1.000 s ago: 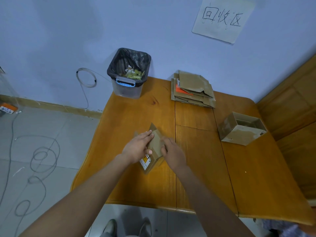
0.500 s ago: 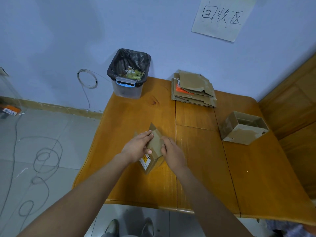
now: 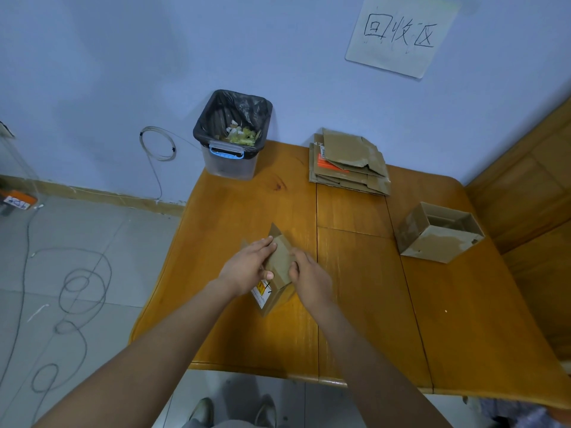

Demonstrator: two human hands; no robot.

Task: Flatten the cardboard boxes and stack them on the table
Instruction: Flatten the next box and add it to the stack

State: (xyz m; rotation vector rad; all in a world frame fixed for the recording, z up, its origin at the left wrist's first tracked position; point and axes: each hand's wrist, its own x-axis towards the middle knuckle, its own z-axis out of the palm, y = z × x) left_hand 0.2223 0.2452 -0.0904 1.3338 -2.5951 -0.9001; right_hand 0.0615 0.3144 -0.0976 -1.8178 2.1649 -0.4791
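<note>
While both hands work at it, a small brown box [image 3: 279, 270] sits near the middle of the wooden table [image 3: 364, 291], partly collapsed, one flap sticking up at the far end and a white and yellow label on its near side. The left hand [image 3: 247, 268] grips its left side, fingers laid over the top and thumb pressed to the panel; the right hand [image 3: 310, 278] holds the right edge with curled fingers. At the far edge lies a stack of flattened cardboard [image 3: 349, 162]. To the right stands an open box [image 3: 438, 231], upright. A bin [image 3: 231, 134] lined with a black bag holds scraps at the table's far left corner.
</note>
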